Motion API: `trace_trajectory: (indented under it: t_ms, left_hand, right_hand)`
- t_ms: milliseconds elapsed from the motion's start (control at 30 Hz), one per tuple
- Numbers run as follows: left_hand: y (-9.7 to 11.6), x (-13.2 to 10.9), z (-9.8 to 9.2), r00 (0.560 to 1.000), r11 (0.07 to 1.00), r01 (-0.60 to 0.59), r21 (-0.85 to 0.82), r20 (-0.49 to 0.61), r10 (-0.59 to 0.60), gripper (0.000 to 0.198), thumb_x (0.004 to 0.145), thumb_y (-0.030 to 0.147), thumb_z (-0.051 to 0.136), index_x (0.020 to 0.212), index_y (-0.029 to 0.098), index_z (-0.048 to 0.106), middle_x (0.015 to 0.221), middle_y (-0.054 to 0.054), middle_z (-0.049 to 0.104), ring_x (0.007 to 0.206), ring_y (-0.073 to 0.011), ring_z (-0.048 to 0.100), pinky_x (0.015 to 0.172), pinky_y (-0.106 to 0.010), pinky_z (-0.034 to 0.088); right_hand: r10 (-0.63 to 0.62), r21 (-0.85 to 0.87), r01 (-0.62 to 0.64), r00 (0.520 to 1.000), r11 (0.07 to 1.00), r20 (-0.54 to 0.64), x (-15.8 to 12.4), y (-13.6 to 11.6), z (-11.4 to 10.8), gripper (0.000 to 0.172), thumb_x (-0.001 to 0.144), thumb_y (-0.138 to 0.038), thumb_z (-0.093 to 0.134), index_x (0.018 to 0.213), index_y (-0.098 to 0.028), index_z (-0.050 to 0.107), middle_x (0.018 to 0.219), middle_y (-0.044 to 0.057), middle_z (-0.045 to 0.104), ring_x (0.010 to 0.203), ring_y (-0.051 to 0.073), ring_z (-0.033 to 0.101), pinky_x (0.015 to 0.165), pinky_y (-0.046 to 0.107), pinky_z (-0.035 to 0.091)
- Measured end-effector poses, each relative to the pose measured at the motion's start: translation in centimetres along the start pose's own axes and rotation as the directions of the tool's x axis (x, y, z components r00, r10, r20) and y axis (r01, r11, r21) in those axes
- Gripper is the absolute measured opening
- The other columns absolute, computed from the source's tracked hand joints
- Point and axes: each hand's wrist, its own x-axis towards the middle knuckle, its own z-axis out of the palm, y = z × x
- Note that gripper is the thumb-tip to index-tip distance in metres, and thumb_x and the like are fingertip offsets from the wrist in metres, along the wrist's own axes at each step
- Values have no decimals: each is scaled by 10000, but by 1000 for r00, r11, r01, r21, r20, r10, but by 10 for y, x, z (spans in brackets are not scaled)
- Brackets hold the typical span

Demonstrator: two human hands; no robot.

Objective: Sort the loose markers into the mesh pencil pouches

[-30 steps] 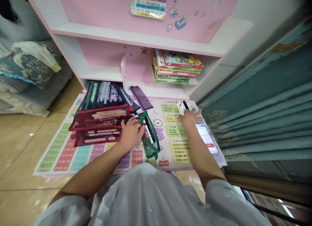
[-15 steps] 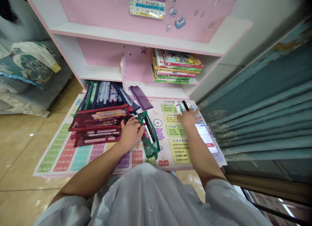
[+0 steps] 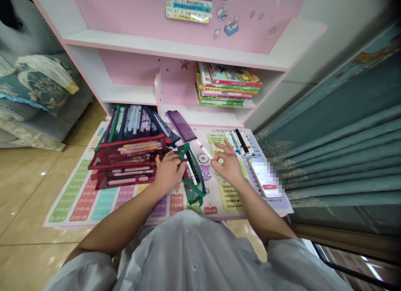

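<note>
My right hand (image 3: 229,163) pinches a white marker with a purple band (image 3: 204,150) between thumb and forefinger, its other fingers spread. The marker slants over the desk just right of a green mesh pencil case (image 3: 194,190). That case lies unzipped, with a few markers, one of them black, inside. At its left edge, my left hand (image 3: 169,170) grips the mesh with curled fingers; the fingertips are partly hidden. Beyond my right hand lies a row of white markers (image 3: 232,139) with a black marker (image 3: 242,141) among them.
Red mesh cases (image 3: 125,163) full of pens lie left of my left hand, with a dark blue case (image 3: 138,123) of markers behind. A flat purple case (image 3: 181,126) rests near the shelf. At right lies a phone (image 3: 265,180). Books (image 3: 227,86) fill part of the shelf.
My right hand has moved left and toward me from the marker row, and now holds a white marker. The black marker lies in the row. My left hand stays in place.
</note>
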Motion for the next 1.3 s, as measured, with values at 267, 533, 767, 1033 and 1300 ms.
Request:
trace_trajectory:
  t_ms: [267,533,767,1033,1300]
  left_hand:
    - [2,1,-2,1000,1000,4,-7,9,-3,254,916,287,528,743,215,701,1206,-65,725,1348,-288,498,1137,-682,189]
    - [0,0,0,1000,1000,-7,18,8,7,256,926,301,519,775,220,710,1212,-63,723,1330,-290,520,1136,-672,207]
    - [1,0,-1,1000,1000,5,21,15,-6,261,924,300,516,782,224,721,1215,-65,720,1320,-300,525,1136,-666,217]
    - [2,0,-2,1000,1000,1,10,18,-1,243,920,289,525,769,215,701,1207,-64,724,1328,-289,522,1130,-670,218]
    - [1,0,-2,1000,1000,16,3,17,-16,249,915,300,526,763,227,710,1212,-63,722,1331,-292,517,1139,-665,210]
  right_hand:
    - [-91,5,91,981,996,173,-23,-9,15,166,649,-192,622,505,-205,539,1321,120,648,1445,404,346,1132,601,287]
    - [-38,-131,95,923,987,383,-23,-26,28,193,742,-283,665,571,-197,641,1432,122,568,1483,405,261,1102,693,219]
    - [-42,-204,140,905,969,424,-22,-29,33,213,786,-333,699,635,-190,656,1458,124,538,1482,403,250,1095,704,220]
    - [-128,-169,187,942,968,309,-9,-14,25,290,813,-475,694,703,-208,682,1394,122,582,1452,386,307,1111,643,281]
    - [207,-522,-274,961,808,-183,57,65,-5,234,847,-349,592,938,-173,717,1507,164,434,1473,425,169,1092,716,208]
